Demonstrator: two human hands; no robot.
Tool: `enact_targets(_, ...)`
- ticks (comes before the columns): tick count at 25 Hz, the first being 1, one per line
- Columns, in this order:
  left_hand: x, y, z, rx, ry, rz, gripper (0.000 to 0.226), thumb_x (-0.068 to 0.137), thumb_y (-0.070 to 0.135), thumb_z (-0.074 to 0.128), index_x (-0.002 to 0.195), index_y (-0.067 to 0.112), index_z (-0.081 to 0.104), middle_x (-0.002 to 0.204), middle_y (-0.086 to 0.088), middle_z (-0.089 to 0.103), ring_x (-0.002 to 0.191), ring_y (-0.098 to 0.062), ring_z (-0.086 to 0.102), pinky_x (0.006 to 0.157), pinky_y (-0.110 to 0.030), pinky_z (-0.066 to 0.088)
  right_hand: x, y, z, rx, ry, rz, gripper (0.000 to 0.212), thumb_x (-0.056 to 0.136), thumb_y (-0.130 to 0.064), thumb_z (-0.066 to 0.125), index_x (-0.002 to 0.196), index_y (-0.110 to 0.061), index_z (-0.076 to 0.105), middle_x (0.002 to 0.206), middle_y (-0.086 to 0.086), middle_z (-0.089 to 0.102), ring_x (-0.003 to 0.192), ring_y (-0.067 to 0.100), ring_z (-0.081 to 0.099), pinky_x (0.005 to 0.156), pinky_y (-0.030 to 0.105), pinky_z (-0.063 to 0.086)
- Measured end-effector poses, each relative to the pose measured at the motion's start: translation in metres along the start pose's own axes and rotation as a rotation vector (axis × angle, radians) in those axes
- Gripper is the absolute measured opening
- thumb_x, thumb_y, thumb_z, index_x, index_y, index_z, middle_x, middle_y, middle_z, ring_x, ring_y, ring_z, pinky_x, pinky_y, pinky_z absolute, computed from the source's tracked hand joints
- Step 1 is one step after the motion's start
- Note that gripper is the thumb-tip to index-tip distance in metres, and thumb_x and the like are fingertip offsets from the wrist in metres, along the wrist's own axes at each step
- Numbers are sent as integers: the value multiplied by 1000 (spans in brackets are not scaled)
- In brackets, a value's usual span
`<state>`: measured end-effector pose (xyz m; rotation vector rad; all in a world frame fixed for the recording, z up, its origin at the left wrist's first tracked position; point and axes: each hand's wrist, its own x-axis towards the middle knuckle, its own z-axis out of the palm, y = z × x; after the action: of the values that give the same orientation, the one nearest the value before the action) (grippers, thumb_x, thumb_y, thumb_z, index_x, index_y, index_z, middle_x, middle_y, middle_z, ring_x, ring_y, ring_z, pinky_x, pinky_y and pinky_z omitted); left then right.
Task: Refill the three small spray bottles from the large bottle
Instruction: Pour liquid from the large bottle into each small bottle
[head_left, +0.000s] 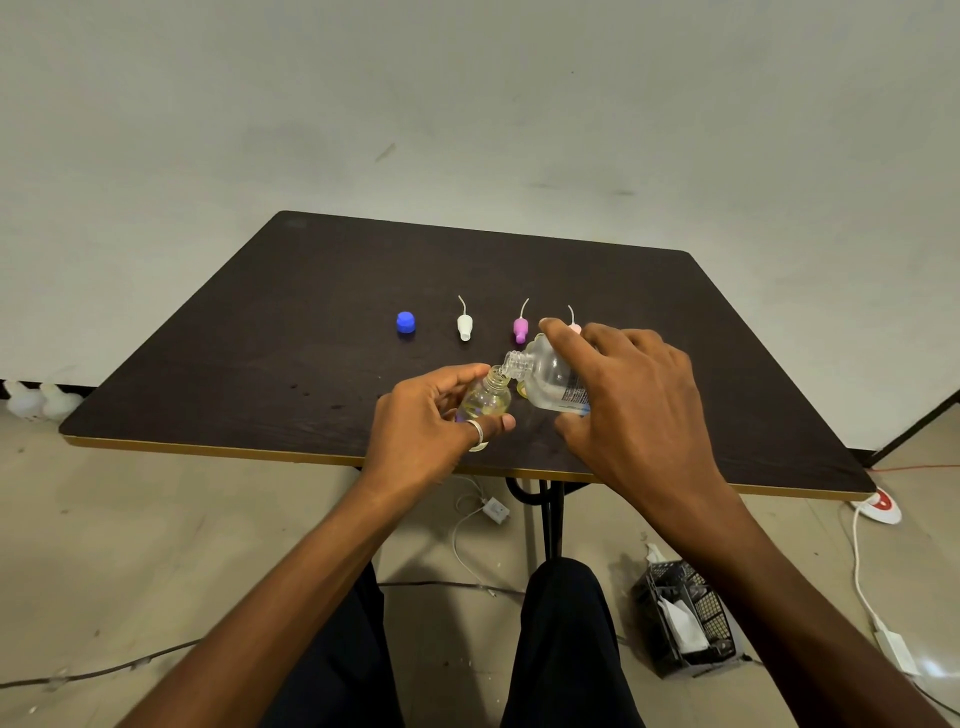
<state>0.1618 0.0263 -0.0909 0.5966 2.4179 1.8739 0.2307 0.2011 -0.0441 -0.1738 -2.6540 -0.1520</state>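
My left hand (431, 421) grips a small clear bottle (488, 399) with pale yellowish liquid in it, its open neck tilted to the right. My right hand (628, 395) holds the large clear bottle (550, 382) tipped on its side, its open mouth touching the small bottle's neck. On the dark table (291, 322) behind them lie a blue cap (405, 322), a white spray top (465, 326), a purple spray top (520, 328) and a pink spray top (574, 326), the last partly hidden by my right fingers. Something yellowish (521, 389) peeks out under the large bottle.
The table's near edge (260, 451) has a gold trim. On the floor lie white cables and a charger (493, 509), a black mesh basket (685, 618) at the right, a white power strip (878, 506) and white bottles (31, 400) at the far left.
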Motion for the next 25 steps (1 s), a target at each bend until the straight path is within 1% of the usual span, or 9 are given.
enact_targets(4,0,0,0,-3,-6,-3,60,68,24,90,124,25,67,108,15,73,96,10,66,83,-8,51,0,0,1,-5,-4,2,88,68,-39,83,143,-31,39,130,7,60,117,33,55,93,49,44)
enact_targets(8,0,0,0,-9,-5,-6,60,67,22,90,123,24,68,103,17,72,94,12,66,81,-6,50,0,-1,0,-8,-6,0,87,68,-38,83,144,-31,39,130,7,60,117,33,54,93,49,44)
enact_targets(14,-1,0,0,-11,-6,-1,60,67,22,90,123,23,68,103,16,72,94,11,67,81,-7,51,-1,-1,-1,-3,-15,1,87,69,-39,82,144,-31,38,131,7,59,119,33,53,94,49,43)
enact_targets(20,0,-2,0,0,-9,-5,61,67,24,90,124,25,67,109,14,72,98,9,67,85,-10,52,0,-1,-1,-3,-33,3,88,70,-40,82,145,-32,35,134,7,57,121,33,51,96,50,42)
enact_targets(25,-1,-2,0,-19,-7,-14,60,68,22,90,123,24,68,105,14,73,96,8,68,86,-14,54,-1,-2,1,-12,-8,-3,88,67,-37,84,142,-30,39,129,8,60,117,34,54,93,50,44)
